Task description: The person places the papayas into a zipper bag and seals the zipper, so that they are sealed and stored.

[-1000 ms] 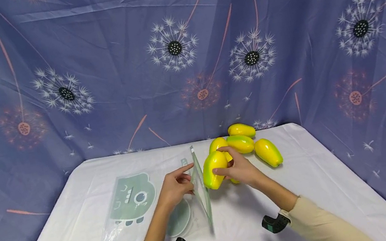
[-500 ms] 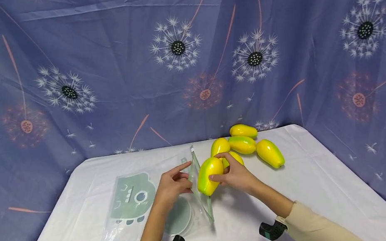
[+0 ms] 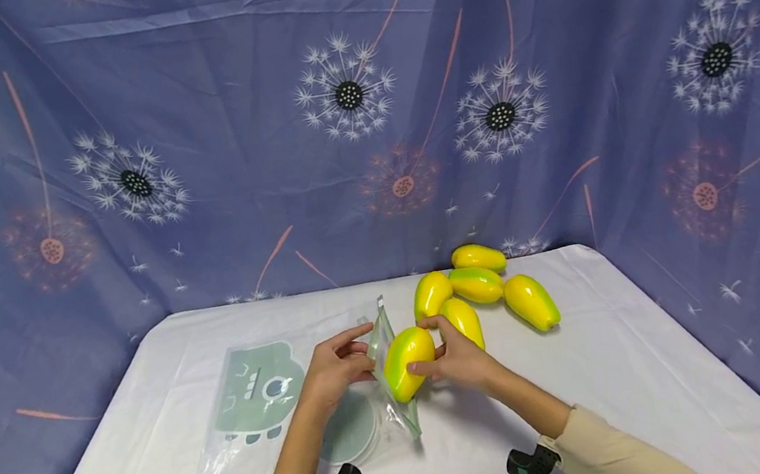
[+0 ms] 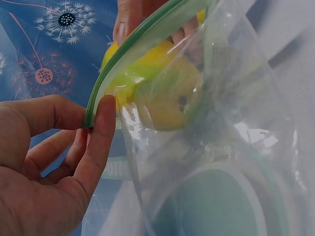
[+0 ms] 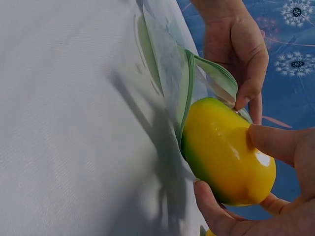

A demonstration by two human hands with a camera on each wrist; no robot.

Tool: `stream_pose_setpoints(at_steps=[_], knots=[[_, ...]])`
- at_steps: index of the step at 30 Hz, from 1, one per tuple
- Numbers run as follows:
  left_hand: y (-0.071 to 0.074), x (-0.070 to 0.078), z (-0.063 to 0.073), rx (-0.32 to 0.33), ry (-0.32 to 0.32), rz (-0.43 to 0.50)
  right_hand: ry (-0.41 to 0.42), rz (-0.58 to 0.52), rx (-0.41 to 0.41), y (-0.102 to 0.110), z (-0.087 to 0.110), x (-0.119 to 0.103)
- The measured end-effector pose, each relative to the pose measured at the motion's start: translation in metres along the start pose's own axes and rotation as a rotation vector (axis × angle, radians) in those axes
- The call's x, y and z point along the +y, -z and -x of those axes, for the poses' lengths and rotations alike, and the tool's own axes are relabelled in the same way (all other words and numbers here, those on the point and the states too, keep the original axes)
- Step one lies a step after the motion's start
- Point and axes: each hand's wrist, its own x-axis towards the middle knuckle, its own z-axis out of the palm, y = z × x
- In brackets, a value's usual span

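My left hand (image 3: 334, 370) pinches the green-edged mouth of a clear zip bag (image 4: 147, 32) between thumb and fingers, as the left wrist view shows. The bag stands partly open, and a pale green oval print (image 3: 353, 432) shows on its side. My right hand (image 3: 465, 360) grips a glossy yellow-green oblong fruit (image 3: 409, 361) between thumb and fingers. One end of this fruit is inside the bag's mouth, seen through the plastic in the left wrist view. In the right wrist view the green zip edge (image 5: 187, 103) runs along the fruit's side.
More fruits of the same kind lie behind and right of my right hand, such as the nearest fruit (image 3: 464, 323) and the rightmost fruit (image 3: 531, 303). Clear plastic with a green monster print (image 3: 258, 389) lies flat on the white-covered table (image 3: 600, 401). A patterned curtain (image 3: 246, 142) hangs behind.
My right hand has carried the fruit left and down, from beside the bag into its mouth. The left hand keeps its pinch on the bag edge, having shifted slightly left.
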Motion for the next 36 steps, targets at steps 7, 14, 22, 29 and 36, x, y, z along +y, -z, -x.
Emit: stream_pose_setpoints(at_steps=[7,14,22,29,36], knots=[[-0.001,-0.001,-0.001,-0.004,-0.005,-0.023,-0.019,-0.006,-0.062,0.000,0.003,0.004],[-0.002,0.001,-0.001,-0.007,-0.009,-0.030,-0.027,0.015,-0.102,0.002,0.003,0.006],[-0.002,0.001,0.000,-0.003,-0.014,-0.001,-0.045,0.064,-0.125,0.007,-0.004,0.006],[-0.001,0.001,0.001,0.017,-0.019,-0.015,-0.007,0.106,-0.253,0.016,-0.005,0.001],[-0.001,0.003,-0.001,0.023,-0.013,-0.020,-0.027,0.066,-0.302,0.018,-0.003,-0.002]])
